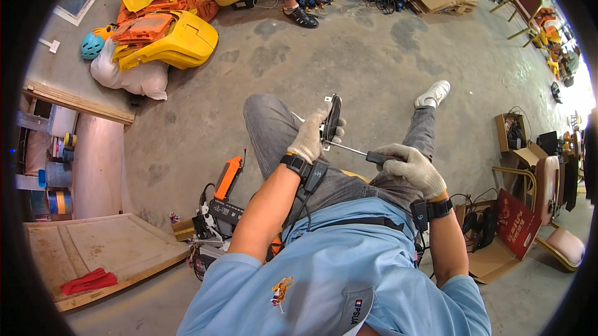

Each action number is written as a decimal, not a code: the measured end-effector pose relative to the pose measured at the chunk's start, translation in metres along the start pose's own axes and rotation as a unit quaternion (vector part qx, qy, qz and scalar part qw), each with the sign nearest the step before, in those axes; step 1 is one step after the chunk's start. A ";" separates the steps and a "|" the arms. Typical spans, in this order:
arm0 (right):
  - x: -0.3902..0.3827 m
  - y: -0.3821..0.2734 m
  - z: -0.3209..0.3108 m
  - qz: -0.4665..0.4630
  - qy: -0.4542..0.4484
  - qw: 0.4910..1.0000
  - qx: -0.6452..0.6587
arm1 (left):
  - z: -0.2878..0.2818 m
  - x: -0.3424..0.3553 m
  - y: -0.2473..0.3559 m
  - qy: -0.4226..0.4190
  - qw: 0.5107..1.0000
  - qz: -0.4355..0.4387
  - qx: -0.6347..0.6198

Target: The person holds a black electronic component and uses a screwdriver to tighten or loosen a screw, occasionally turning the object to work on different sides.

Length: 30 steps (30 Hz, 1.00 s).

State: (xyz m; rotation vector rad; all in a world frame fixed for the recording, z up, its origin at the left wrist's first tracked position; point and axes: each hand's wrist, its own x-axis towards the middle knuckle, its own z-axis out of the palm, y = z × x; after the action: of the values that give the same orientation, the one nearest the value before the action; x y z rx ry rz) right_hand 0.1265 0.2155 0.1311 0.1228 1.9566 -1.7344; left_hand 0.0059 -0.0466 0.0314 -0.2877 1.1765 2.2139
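Observation:
My left hand (pixel 309 135), in a pale knit glove, is closed around a black elongated part (pixel 334 118) with metal tabs at its ends. What kind of part it is I cannot make out. My right hand (pixel 416 171), gloved the same way, grips the dark handle of a screwdriver (pixel 376 157). Its metal shaft runs leftward to the lower end of the black part, where the tip seems to touch; the exact contact is too small to tell. Both hands are above my lap, and dark straps with small boxes sit on my wrists.
Left of me lie an orange-and-black device (pixel 228 177) and dark equipment. A wooden panel (pixel 124 242) holds a red cloth (pixel 89 280). Yellow plastic covers (pixel 187 40) are piled far left, near a seated person's shoe (pixel 301 16). Cardboard boxes (pixel 498 264) and chairs (pixel 548 189) stand right.

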 end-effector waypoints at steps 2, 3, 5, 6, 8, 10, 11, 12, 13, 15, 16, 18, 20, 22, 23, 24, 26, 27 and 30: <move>0.000 0.000 0.000 0.010 -0.003 1.000 -0.003 | 0.000 0.001 -0.001 -0.007 1.000 0.002 -0.002; 0.001 0.000 0.000 0.020 -0.001 1.000 -0.004 | 0.000 0.001 -0.001 -0.013 1.000 0.003 -0.005; 0.001 -0.001 0.000 0.030 0.000 1.000 -0.005 | -0.001 0.001 0.000 -0.016 1.000 0.003 -0.007; 0.001 -0.002 0.001 0.035 0.000 0.999 -0.004 | -0.002 0.001 0.000 -0.019 1.000 0.004 -0.009; 0.001 -0.003 0.001 0.040 0.001 0.999 -0.003 | -0.002 0.001 -0.001 -0.021 1.000 0.005 -0.012; 0.002 -0.001 0.001 0.037 0.002 0.999 0.013 | -0.001 0.000 -0.001 -0.024 1.000 0.005 -0.016; 0.002 0.000 0.001 0.037 0.002 0.999 0.013 | 0.000 0.000 0.000 -0.023 1.000 0.003 -0.017; 0.002 0.001 0.001 0.034 0.005 0.999 0.012 | 0.000 -0.001 0.000 -0.022 1.000 0.002 -0.019; 0.002 0.002 0.001 0.030 0.008 0.999 0.012 | 0.001 -0.001 0.001 -0.022 1.000 0.001 -0.019; 0.003 0.003 0.001 0.028 0.009 0.999 0.012 | 0.000 0.000 0.000 -0.017 1.000 -0.003 -0.022; 0.003 0.004 0.001 0.027 0.010 1.000 0.012 | 0.000 0.000 0.000 -0.017 1.000 -0.003 -0.022; 0.003 0.003 0.000 0.029 0.007 0.999 0.011 | -0.001 0.000 -0.001 -0.024 0.999 -0.001 -0.025; 0.003 0.002 -0.001 0.030 0.005 0.999 0.011 | -0.001 0.001 -0.001 -0.021 1.000 0.001 -0.023; 0.003 0.002 0.000 0.034 0.004 0.999 0.018 | 0.000 0.001 -0.001 -0.018 1.000 0.002 -0.020; 0.003 0.003 -0.001 0.034 0.004 0.999 0.018 | 0.000 0.000 0.000 -0.021 1.000 0.004 -0.018; 0.004 0.004 -0.001 0.036 0.005 0.999 0.020 | 0.000 0.000 0.000 -0.025 1.000 0.005 -0.016; 0.004 0.007 0.000 0.039 0.005 0.999 0.021 | 0.001 0.000 0.000 -0.023 1.000 0.006 -0.013; 0.004 0.008 0.002 0.038 0.006 0.998 0.039 | 0.001 0.000 0.000 -0.020 1.000 0.007 -0.011; 0.005 0.007 0.002 0.050 -0.008 0.995 0.087 | 0.000 -0.001 0.000 -0.013 1.000 0.003 -0.002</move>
State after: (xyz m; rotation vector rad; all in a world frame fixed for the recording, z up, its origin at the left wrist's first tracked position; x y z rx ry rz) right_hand 0.1262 0.2132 0.1225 0.2638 1.7537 -1.8313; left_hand 0.0062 -0.0470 0.0321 -0.2566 1.1608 2.2182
